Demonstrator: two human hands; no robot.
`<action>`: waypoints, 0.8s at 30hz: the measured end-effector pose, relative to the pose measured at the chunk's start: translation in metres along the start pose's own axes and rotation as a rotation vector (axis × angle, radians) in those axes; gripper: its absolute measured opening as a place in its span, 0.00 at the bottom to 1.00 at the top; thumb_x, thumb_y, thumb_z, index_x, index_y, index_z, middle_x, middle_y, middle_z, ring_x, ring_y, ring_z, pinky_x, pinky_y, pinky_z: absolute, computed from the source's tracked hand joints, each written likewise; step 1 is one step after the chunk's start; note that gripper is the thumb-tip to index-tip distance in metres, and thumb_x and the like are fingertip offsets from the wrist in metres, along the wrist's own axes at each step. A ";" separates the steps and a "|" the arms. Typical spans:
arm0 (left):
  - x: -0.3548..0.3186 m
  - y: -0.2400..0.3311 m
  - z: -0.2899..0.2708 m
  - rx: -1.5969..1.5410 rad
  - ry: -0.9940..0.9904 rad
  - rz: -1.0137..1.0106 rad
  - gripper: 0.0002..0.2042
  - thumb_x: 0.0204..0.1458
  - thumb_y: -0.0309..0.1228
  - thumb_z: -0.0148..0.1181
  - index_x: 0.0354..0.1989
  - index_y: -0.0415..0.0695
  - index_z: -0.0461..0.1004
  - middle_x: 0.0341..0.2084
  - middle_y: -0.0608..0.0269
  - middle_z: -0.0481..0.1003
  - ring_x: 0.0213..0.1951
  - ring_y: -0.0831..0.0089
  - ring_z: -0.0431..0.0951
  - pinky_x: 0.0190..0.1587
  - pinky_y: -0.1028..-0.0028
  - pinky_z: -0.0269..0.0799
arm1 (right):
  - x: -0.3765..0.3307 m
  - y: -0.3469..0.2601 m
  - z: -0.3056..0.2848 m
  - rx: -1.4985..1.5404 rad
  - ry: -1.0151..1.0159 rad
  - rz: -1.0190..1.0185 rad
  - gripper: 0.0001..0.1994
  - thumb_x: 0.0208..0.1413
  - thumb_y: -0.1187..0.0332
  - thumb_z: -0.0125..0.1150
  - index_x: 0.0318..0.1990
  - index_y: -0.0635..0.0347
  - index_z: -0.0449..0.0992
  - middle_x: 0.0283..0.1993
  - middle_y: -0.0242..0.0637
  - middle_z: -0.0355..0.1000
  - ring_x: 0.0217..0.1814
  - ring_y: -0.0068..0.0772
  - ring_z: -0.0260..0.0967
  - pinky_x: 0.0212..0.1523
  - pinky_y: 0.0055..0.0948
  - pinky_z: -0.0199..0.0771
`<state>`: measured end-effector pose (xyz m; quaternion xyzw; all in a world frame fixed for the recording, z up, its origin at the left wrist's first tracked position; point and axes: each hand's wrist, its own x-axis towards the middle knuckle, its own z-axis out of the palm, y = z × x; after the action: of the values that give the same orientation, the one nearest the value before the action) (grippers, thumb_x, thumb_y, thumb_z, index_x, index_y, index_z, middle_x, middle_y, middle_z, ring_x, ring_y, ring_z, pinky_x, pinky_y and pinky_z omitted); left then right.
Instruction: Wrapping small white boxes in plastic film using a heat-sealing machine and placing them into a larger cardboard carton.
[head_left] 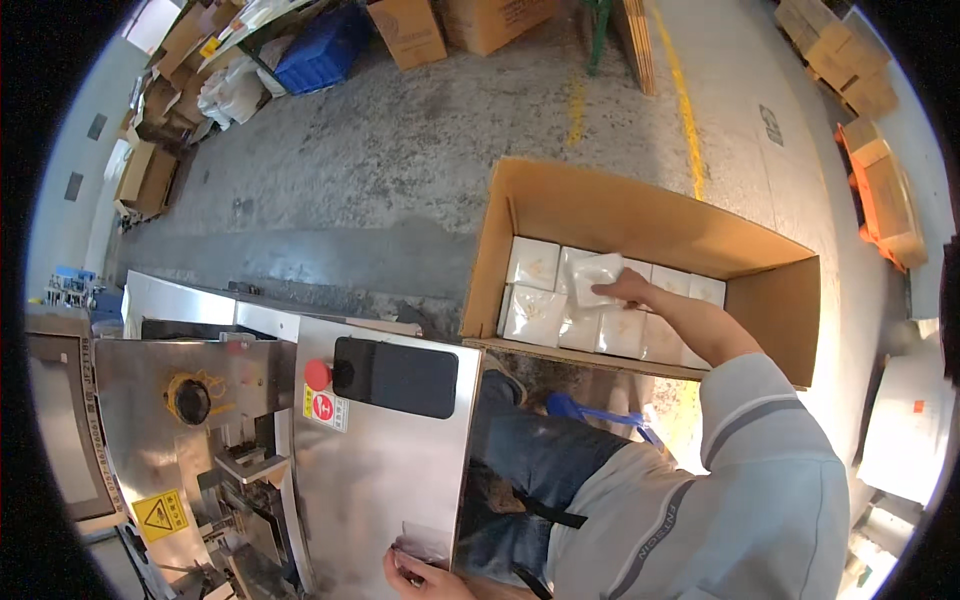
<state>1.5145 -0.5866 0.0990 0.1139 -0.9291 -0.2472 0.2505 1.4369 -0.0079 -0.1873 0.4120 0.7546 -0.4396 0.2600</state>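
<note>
a factory workshop: steel machine, red button, stacked cartons, yellow line on worn concrete.

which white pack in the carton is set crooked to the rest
The white pack at the right hand: it is askew and overlaps its neighbours, while the other packs sit in rows.

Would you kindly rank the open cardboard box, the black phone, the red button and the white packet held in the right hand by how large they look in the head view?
1. Open cardboard box
2. Black phone
3. White packet in the right hand
4. Red button
</note>
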 end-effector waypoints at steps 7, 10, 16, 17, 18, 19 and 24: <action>-0.003 -0.004 0.003 0.005 -0.024 -0.045 0.12 0.63 0.27 0.56 0.50 0.31 0.75 0.43 0.49 0.79 0.43 0.63 0.79 0.46 0.67 0.76 | 0.011 0.024 0.015 0.642 -0.030 -0.018 0.30 0.49 0.41 0.71 0.29 0.64 0.71 0.19 0.30 0.62 0.12 0.27 0.59 0.19 0.30 0.79; -0.002 -0.001 0.002 0.010 -0.026 -0.045 0.11 0.63 0.26 0.57 0.49 0.31 0.75 0.42 0.49 0.79 0.42 0.64 0.79 0.46 0.68 0.76 | 0.027 -0.015 0.047 0.562 -0.147 -0.019 0.32 0.57 0.40 0.62 0.46 0.67 0.69 0.39 0.43 0.71 0.37 0.39 0.75 0.36 0.49 0.83; -0.004 -0.013 0.001 -0.080 0.007 -0.015 0.10 0.63 0.24 0.57 0.47 0.31 0.76 0.41 0.51 0.79 0.41 0.65 0.79 0.46 0.69 0.77 | 0.047 -0.082 0.096 0.863 -0.371 -0.036 0.31 0.65 0.48 0.54 0.57 0.74 0.65 0.54 0.53 0.72 0.51 0.55 0.74 0.46 0.62 0.78; -0.006 -0.018 -0.004 -0.149 -0.009 -0.043 0.10 0.62 0.24 0.57 0.47 0.31 0.76 0.41 0.51 0.79 0.41 0.65 0.79 0.46 0.68 0.77 | 0.046 -0.084 0.107 0.911 -0.311 -0.047 0.28 0.65 0.51 0.56 0.53 0.76 0.67 0.52 0.55 0.73 0.49 0.54 0.75 0.48 0.58 0.79; -0.004 -0.008 -0.009 -0.043 -0.032 -0.030 0.09 0.63 0.25 0.56 0.47 0.32 0.76 0.40 0.53 0.80 0.40 0.67 0.79 0.45 0.69 0.77 | 0.050 -0.074 0.099 0.893 -0.298 -0.061 0.26 0.64 0.54 0.58 0.51 0.75 0.69 0.50 0.55 0.74 0.48 0.53 0.76 0.48 0.55 0.80; -0.005 -0.009 -0.018 -0.046 -0.011 -0.044 0.09 0.63 0.25 0.56 0.47 0.32 0.76 0.40 0.53 0.80 0.40 0.67 0.79 0.45 0.69 0.77 | 0.054 -0.064 0.089 0.877 -0.282 -0.077 0.24 0.63 0.56 0.59 0.50 0.75 0.70 0.49 0.55 0.74 0.48 0.52 0.77 0.47 0.52 0.81; -0.011 -0.013 -0.134 -0.149 0.230 -0.230 0.14 0.63 0.32 0.58 0.48 0.32 0.78 0.36 0.48 0.82 0.32 0.59 0.81 0.36 0.66 0.81 | 0.020 -0.084 0.092 0.729 -0.280 -0.085 0.22 0.61 0.56 0.62 0.48 0.72 0.72 0.41 0.48 0.74 0.38 0.44 0.76 0.38 0.45 0.81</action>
<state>1.5948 -0.6478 0.1893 0.2282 -0.8541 -0.3279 0.3331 1.3580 -0.1033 -0.2089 0.3817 0.5224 -0.7412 0.1788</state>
